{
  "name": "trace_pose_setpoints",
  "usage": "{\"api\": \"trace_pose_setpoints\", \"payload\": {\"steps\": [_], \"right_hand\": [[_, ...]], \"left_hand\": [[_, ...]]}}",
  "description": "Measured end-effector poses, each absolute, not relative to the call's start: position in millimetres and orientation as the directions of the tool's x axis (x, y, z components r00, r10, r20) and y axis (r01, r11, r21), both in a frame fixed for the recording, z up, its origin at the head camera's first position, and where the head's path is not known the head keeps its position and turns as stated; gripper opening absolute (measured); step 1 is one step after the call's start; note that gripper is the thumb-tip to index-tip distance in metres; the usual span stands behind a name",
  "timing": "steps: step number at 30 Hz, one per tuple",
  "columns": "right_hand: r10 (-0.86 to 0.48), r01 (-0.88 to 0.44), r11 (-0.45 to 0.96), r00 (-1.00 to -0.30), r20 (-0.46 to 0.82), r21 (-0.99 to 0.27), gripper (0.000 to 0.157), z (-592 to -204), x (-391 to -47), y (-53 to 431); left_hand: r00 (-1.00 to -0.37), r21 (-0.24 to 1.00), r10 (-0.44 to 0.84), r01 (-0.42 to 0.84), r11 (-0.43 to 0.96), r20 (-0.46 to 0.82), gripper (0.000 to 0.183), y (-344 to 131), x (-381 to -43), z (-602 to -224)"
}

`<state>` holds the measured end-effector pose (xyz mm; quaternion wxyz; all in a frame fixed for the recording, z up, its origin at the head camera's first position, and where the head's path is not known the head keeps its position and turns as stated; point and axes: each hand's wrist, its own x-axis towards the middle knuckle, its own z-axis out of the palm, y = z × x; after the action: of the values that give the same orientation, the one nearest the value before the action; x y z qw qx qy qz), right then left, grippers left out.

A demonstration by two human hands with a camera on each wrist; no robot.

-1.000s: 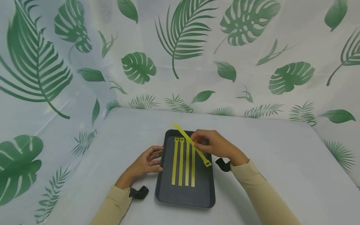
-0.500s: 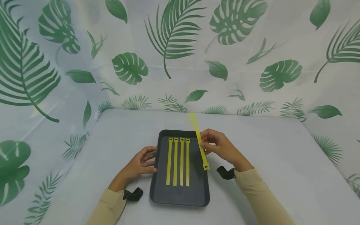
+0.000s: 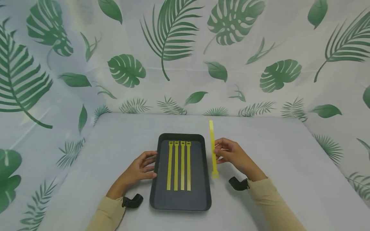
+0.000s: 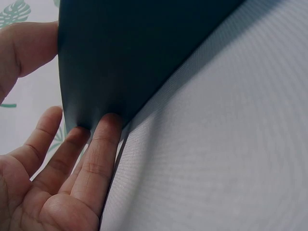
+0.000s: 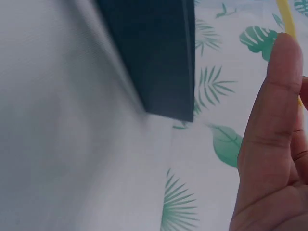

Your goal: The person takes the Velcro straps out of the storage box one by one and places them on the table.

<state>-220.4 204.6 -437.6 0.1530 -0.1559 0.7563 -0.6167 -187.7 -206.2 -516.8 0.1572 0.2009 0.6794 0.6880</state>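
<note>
In the head view, several yellow hook-and-loop cable straps (image 3: 182,170) lie side by side in a dark grey tray (image 3: 179,202), slotted heads at the far end. My right hand (image 3: 235,157) pinches another yellow cable strap (image 3: 212,134) just right of the tray, nearly upright in the view, slotted head lowest. A bit of that strap (image 5: 287,19) shows by the thumb in the right wrist view. At the tray's left side is my left hand (image 3: 138,168); the left wrist view shows its extended fingers (image 4: 103,149) touching the tray's outer wall (image 4: 125,57).
A white cloth surface (image 3: 266,138) surrounds the tray. Behind it and to the left rise white hangings (image 3: 185,73) printed with green leaves. A small black camera (image 3: 133,201) is strapped to the left wrist, another black camera (image 3: 238,183) to the right.
My right hand has carried its strap from above the tray to the right, past the rim, turning it from slanted to nearly upright in view. The left hand stays at the tray's side.
</note>
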Motion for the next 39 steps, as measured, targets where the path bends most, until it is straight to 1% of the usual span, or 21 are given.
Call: {"api": "trace_pose_setpoints", "payload": {"steps": [8, 18, 24, 33, 39], "right_hand": [[-0.4, 0.1, 0.228, -0.897, -0.187, -0.968, 0.029, -451.2, -215.7, 217.5], [-0.39, 0.231, 0.258, -0.864, -0.32, -0.938, 0.026, -468.0, -211.1, 223.5], [-0.371, 0.247, 0.311, -0.858, -0.356, -0.918, 0.025, -468.5, -207.5, 221.9], [-0.296, 0.261, 0.421, -0.866, -0.404, -0.869, 0.024, -467.4, -206.3, 214.7], [-0.261, 0.254, 0.463, -0.876, -0.405, -0.849, 0.026, -468.2, -206.8, 212.8]], "left_hand": [[-0.868, 0.998, 0.493, 0.055, -0.021, 0.058, 0.084, -205.3, -186.9, -516.2], [-0.863, 0.997, 0.499, 0.072, -0.021, 0.072, 0.082, -204.8, -186.4, -517.9], [-0.862, 0.996, 0.499, 0.088, -0.021, 0.087, 0.081, -204.7, -186.8, -516.9], [-0.863, 0.995, 0.497, 0.099, -0.009, 0.09, 0.08, -206.2, -185.9, -517.2], [-0.868, 0.998, 0.492, 0.068, -0.011, 0.065, 0.082, -205.5, -187.1, -516.6]]}}
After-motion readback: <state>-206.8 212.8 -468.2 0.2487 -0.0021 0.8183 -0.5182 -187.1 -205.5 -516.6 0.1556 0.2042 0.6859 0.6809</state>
